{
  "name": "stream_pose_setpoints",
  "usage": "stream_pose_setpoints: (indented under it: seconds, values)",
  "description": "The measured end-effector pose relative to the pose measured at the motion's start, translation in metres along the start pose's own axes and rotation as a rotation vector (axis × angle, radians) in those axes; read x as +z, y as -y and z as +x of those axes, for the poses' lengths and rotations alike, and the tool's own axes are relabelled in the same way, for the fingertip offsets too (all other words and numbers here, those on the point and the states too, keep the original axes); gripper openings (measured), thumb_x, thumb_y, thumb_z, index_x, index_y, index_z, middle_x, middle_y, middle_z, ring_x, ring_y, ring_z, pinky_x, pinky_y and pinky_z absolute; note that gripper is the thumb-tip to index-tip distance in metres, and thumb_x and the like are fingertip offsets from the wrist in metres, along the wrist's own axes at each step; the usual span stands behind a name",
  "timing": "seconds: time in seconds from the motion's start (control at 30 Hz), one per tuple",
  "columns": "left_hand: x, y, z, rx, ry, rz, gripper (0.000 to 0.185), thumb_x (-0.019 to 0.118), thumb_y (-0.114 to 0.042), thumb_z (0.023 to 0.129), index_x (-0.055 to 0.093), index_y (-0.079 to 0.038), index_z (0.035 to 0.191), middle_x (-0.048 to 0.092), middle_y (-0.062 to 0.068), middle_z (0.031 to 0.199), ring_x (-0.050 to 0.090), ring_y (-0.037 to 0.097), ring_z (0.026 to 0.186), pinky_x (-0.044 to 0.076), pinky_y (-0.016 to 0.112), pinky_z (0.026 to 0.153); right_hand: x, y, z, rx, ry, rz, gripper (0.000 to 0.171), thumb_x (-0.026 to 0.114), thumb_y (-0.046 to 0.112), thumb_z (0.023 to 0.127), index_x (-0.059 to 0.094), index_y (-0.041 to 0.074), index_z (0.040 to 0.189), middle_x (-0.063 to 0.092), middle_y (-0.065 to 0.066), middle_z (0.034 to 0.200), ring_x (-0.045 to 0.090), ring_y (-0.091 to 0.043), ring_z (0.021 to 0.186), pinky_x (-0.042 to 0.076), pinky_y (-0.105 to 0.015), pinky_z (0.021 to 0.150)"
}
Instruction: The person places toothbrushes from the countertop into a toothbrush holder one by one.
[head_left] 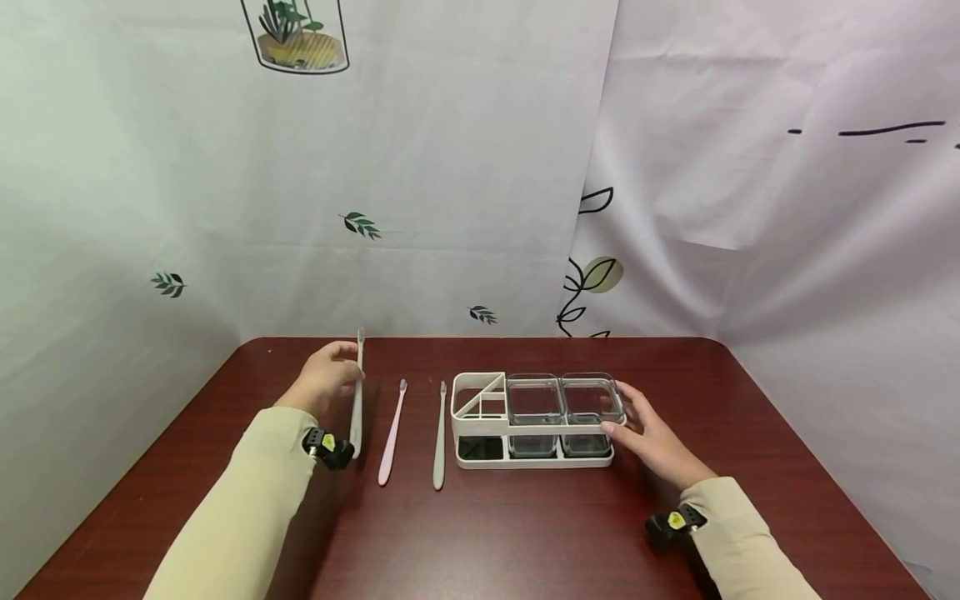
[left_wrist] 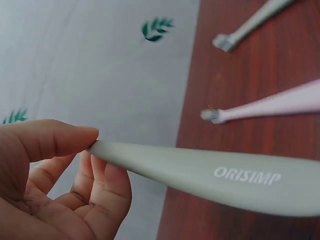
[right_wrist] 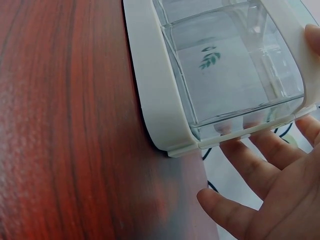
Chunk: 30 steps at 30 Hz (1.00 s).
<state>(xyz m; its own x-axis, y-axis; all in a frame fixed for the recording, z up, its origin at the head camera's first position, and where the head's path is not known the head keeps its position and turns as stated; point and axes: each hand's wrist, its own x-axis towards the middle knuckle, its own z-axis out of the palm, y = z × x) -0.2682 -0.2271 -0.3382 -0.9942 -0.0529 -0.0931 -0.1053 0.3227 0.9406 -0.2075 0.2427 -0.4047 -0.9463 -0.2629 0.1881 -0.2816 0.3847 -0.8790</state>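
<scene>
My left hand (head_left: 330,379) pinches a grey-green toothbrush (head_left: 357,400) between thumb and fingers and holds it lifted, head pointing away from me. The left wrist view shows the thumb (left_wrist: 55,137) on its handle (left_wrist: 225,177), which is printed ORISIMP. A pink toothbrush (head_left: 392,433) and a grey toothbrush (head_left: 440,435) lie flat on the table to its right. My right hand (head_left: 645,433) rests with straight fingers (right_wrist: 260,155) against the right end of a white holder (head_left: 480,410), thumb at its far corner. Two clear cups (head_left: 534,400) (head_left: 591,400) sit in the holder.
The dark red table (head_left: 525,533) is enclosed by white cloth walls with leaf prints (head_left: 360,225) at the back and both sides. The holder's left section has slanted dividers (head_left: 480,396) and an open lower slot.
</scene>
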Motion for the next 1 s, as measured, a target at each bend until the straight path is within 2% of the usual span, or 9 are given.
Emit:
stream_pose_setpoints:
  seconds: [0.27, 0.57, 0.8, 1.0]
  values:
    - [0.004, -0.021, -0.004, 0.039, 0.015, -0.072, 0.045, 0.05, 0.0, 0.092, 0.04, 0.002, 0.135, 0.056, 0.005, 0.098, 0.059, 0.008, 0.082, 0.052, 0.026, 0.073, 0.0, 0.0, 0.0, -0.001, 0.0, 0.003, 0.067, 0.061, 0.018, 0.095, 0.021, 0.007, 0.149, 0.041, -0.027, 0.143, 0.042, -0.041, 0.131, 0.041, -0.012, 0.089]
    - [0.014, -0.052, -0.014, 0.081, 0.019, -0.093, 0.043, 0.048, -0.004, 0.095, 0.04, -0.002, 0.137, 0.05, 0.014, 0.114, 0.057, 0.013, 0.086, 0.052, 0.028, 0.078, 0.0, 0.0, -0.001, -0.001, -0.002, -0.004, 0.067, 0.061, 0.019, 0.096, 0.021, 0.008, 0.149, 0.042, -0.026, 0.142, 0.042, -0.041, 0.131, 0.04, -0.011, 0.09]
    - [0.023, -0.076, -0.023, 0.137, 0.027, -0.134, 0.041, 0.05, 0.0, 0.094, 0.042, -0.001, 0.134, 0.053, 0.004, 0.102, 0.059, 0.011, 0.086, 0.053, 0.026, 0.076, 0.0, 0.001, -0.001, 0.007, 0.003, -0.001, 0.068, 0.061, 0.02, 0.096, 0.021, 0.009, 0.149, 0.041, -0.026, 0.143, 0.041, -0.041, 0.131, 0.041, -0.012, 0.089]
    - [0.035, -0.094, -0.031, 0.189, 0.015, -0.2, 0.033, 0.056, 0.006, 0.089, 0.049, -0.002, 0.121, 0.054, 0.001, 0.094, 0.059, 0.009, 0.08, 0.053, 0.023, 0.073, 0.0, 0.003, -0.001, 0.003, 0.003, -0.003, 0.067, 0.061, 0.019, 0.096, 0.022, 0.009, 0.149, 0.041, -0.026, 0.143, 0.042, -0.041, 0.131, 0.04, -0.012, 0.09]
